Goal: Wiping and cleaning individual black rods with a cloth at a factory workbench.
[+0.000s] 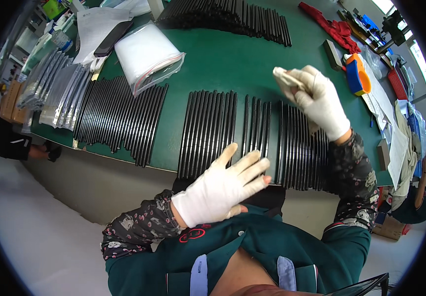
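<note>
My left hand, in a white glove with some bare fingertips, is spread open over the near ends of a row of black rods. A few more black rods lie just right of that row, with narrow gaps between them. My right hand, also gloved, is closed round a folded off-white cloth. It is raised above the far end of a third group of black rods. The right forearm hides part of that group.
Another row of rods lies at left, beside a bag of white material and bagged bundles. A rod pile lies along the back of the green table. A blue-and-orange tape dispenser stands at right, near a red cloth.
</note>
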A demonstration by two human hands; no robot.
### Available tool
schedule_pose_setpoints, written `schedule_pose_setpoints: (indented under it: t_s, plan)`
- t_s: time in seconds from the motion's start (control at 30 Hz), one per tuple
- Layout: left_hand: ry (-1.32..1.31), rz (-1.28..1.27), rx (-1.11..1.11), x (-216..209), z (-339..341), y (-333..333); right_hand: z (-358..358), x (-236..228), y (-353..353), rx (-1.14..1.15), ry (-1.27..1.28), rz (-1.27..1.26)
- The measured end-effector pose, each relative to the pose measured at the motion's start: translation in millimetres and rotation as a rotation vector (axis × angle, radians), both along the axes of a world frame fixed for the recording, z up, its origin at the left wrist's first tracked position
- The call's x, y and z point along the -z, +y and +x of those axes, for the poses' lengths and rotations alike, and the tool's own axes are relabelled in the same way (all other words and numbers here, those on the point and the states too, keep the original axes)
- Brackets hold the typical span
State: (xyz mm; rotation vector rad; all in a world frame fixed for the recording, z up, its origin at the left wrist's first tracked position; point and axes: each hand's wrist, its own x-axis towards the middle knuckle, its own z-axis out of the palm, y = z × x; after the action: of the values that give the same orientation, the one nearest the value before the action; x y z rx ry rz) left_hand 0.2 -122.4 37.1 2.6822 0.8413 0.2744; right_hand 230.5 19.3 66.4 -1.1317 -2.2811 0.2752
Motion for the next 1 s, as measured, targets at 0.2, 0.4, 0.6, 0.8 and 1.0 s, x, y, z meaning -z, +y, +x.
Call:
schedule_pose_setpoints:
  t_s: [0.2,0.4,0.6,0.8,1.0]
  plan:
    - [-0.255,-0.048,0.109,47,-4,-4,-52,25,-65,-0.803,-0.153,-0.098]
    - [-0.075,-0.023,0.187,20,-4,7,-56,35,27,-0.231,-0.206,0.232]
    - [-0.096,-0.022,0.162,24,-3,0,-85,28,-27,-0.696,-0.272,0.047]
    - [-0.045,-0.051,0.196,20,-3,8,-83,34,3,-0.446,-0.117,0.175]
    - [-0.142,-0.04,0.166,30,-5,1,-85,16,-27,-0.768,-0.083,-0.226]
